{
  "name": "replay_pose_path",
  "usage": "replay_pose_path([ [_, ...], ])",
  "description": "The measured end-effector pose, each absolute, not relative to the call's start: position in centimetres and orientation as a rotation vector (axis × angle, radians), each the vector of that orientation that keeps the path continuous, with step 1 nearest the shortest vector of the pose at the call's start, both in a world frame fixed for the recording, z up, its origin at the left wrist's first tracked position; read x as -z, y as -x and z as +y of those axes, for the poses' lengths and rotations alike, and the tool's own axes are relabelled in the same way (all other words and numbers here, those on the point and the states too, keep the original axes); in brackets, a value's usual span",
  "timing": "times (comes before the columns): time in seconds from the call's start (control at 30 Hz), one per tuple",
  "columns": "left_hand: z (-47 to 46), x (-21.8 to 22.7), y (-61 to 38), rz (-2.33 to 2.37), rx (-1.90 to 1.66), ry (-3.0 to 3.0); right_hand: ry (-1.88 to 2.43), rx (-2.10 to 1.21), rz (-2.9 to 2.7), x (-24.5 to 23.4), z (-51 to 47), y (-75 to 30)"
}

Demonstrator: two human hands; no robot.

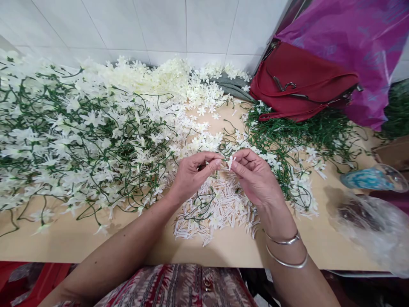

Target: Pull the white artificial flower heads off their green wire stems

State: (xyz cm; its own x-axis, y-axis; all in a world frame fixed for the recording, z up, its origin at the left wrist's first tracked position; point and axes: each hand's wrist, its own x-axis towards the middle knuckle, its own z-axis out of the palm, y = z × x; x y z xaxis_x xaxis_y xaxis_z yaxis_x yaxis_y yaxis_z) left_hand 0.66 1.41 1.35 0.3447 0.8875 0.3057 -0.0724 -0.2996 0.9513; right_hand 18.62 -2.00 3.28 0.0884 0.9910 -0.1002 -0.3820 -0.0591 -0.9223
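Both my hands meet over the middle of a light wooden table (64,238). My left hand (191,175) is closed in a pinch, thumb and fingers pressed on a thin green stem. My right hand (255,177) pinches a small white artificial flower (230,161) between thumb and forefinger, right against the left fingertips. Under the hands lies a heap of small white stamen pieces (217,209). A large tangle of green stems with white flowers (83,136) covers the table's left half. Two bangles (286,251) sit on my right wrist.
Loose cream flower heads (169,81) are heaped by the tiled wall. Bare green stems (297,136) lie at right, below a red bag (303,81) and a purple plastic sheet (361,38). A clear plastic bag (367,226) and a blue-tinted glass object (373,178) sit at the right edge.
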Motion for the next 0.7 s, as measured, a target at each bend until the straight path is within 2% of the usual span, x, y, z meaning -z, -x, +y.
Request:
replay_pose_path([
  [0.7,1.5,-0.4,-0.8,0.715,-1.068,-1.543,1.102,-1.386,-0.829,-2.9,-1.9,-18.6],
])
